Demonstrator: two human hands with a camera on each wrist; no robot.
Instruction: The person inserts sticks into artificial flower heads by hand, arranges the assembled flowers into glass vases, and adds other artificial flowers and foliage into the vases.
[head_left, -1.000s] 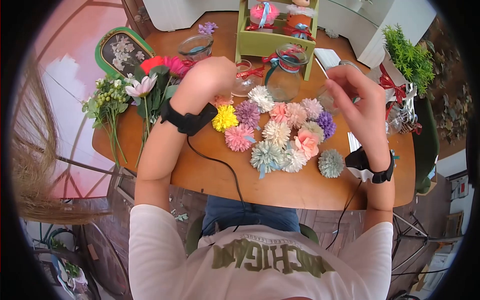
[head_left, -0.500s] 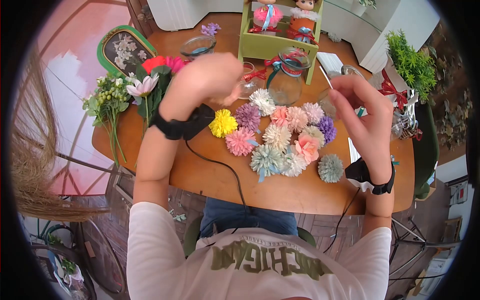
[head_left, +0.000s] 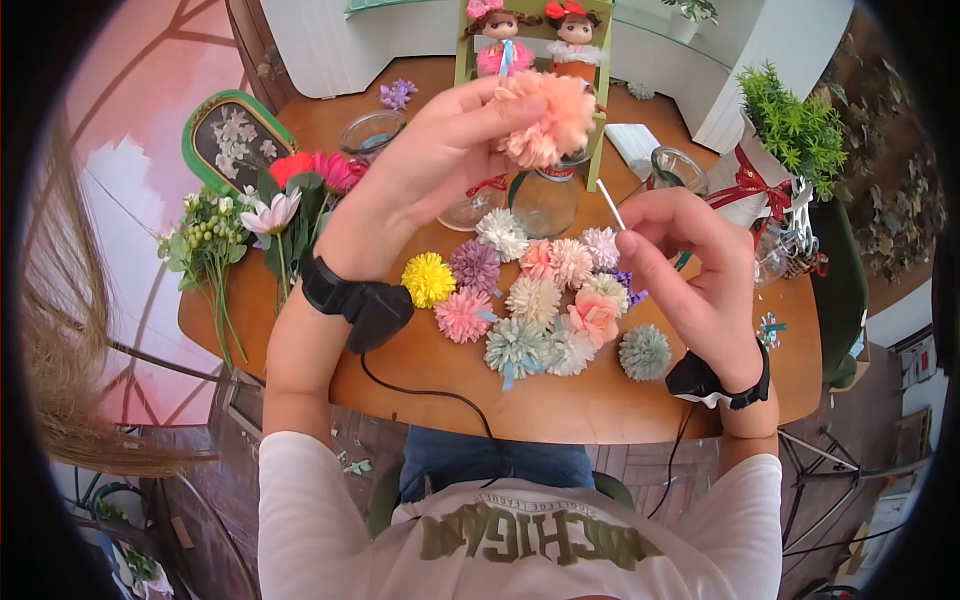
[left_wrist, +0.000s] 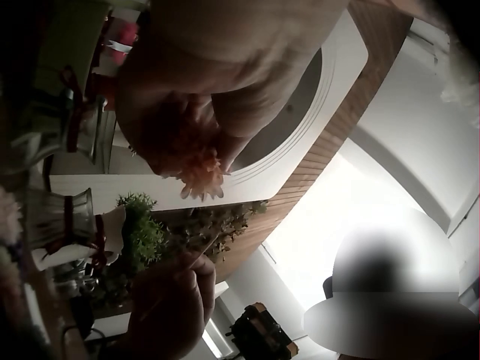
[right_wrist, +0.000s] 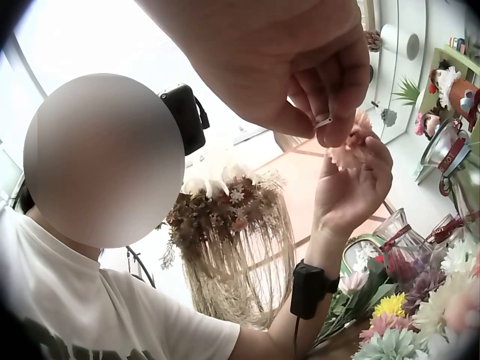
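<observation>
In the head view my left hand [head_left: 440, 160] holds a peach flower head [head_left: 548, 122] up over the glass jars, thumb across its petals. My right hand [head_left: 690, 270] pinches a thin white stick [head_left: 609, 206] between thumb and fingers, its far tip pointing up and left, a short way below the flower. The left wrist view shows the ruffled petals [left_wrist: 201, 178] under dark curled fingers. From the right wrist, the stick's end [right_wrist: 324, 121] shows at the pinching fingertips, with the peach flower [right_wrist: 351, 154] behind them in the left hand.
Loose flower heads, such as a yellow one [head_left: 428, 279] and a grey-green one [head_left: 644, 353], lie on the wooden table [head_left: 440, 415]. Stemmed flowers [head_left: 272, 213] lie left. Glass jars [head_left: 545, 205], a green doll stand [head_left: 600, 150] and a potted plant [head_left: 795, 130] stand behind. Cables trail from both wrists.
My left hand has lifted and turned, bringing the peach flower up and right into plain view. The right hand with the white stick has shifted left and slightly down.
</observation>
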